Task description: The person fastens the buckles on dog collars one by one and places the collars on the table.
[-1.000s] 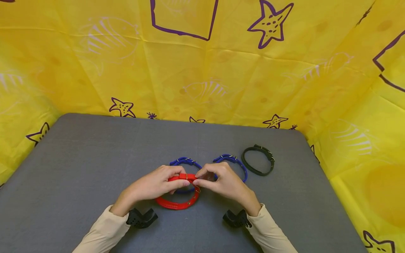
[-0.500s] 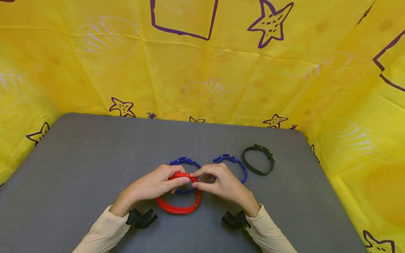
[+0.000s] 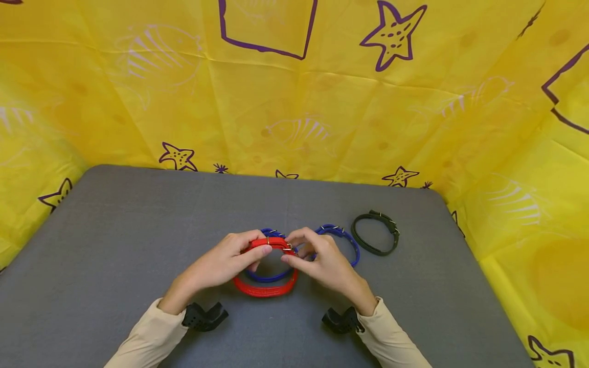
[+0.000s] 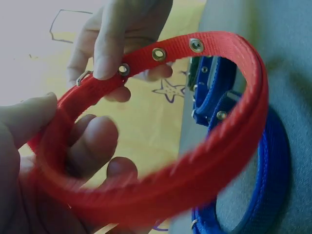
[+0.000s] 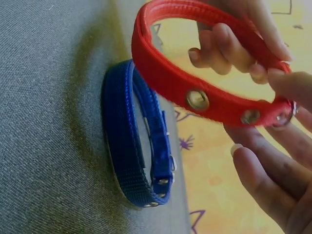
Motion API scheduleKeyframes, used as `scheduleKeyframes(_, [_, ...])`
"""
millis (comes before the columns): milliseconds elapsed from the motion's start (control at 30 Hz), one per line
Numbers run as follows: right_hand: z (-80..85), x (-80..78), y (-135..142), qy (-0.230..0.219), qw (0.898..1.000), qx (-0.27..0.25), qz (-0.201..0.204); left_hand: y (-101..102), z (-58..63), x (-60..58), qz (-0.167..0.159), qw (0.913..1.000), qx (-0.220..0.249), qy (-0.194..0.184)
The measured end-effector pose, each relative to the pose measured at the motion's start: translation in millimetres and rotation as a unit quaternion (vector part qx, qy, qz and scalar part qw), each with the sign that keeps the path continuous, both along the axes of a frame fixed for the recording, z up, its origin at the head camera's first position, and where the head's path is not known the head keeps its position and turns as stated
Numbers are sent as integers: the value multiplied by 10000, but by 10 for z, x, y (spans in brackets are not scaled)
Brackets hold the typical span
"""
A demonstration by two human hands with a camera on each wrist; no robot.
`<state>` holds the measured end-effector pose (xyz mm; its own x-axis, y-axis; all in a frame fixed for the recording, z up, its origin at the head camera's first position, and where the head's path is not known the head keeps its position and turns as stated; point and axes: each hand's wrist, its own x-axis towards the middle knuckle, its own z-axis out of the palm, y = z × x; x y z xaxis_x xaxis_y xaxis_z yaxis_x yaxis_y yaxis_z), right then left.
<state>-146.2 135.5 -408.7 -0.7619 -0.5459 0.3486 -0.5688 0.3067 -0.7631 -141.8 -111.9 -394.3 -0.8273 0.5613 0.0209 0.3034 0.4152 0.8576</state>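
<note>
Both hands hold a red collar (image 3: 264, 292) with metal eyelets, raised over the near part of the table as a closed loop. My left hand (image 3: 228, 259) pinches the strap near a metal keeper, thumb on the near side. At the buckle, the thumb and fingers of my right hand (image 3: 324, 259) pinch the strap's other end. The left wrist view shows the eyelets along the red band (image 4: 214, 153). Just behind and below it lies a blue collar (image 3: 270, 279), partly hidden by the hands and the red loop.
Another blue collar (image 3: 357, 250) lies to the right, partly behind my right hand. Beyond it is a dark green collar (image 3: 375, 251), buckled into a ring. The grey table (image 3: 152, 214) is bordered by a yellow patterned cloth (image 3: 294, 97) at back and sides.
Both hands have moved slightly away from the body, carrying the red collar. Its loop has shifted up and right in view, and the buckle beside the right fingers now shows more clearly.
</note>
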Motion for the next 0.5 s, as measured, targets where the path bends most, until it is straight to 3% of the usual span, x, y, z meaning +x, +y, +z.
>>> scheduleKeyframes(200, [22, -7, 15, -33, 9993, -128, -358, -29, 10, -13, 178, 9998, 76, 32])
scheduleKeyframes(500, [-4, -19, 19, 42, 9993, -233, -278, -22, 12, 0, 126, 9999, 55, 101])
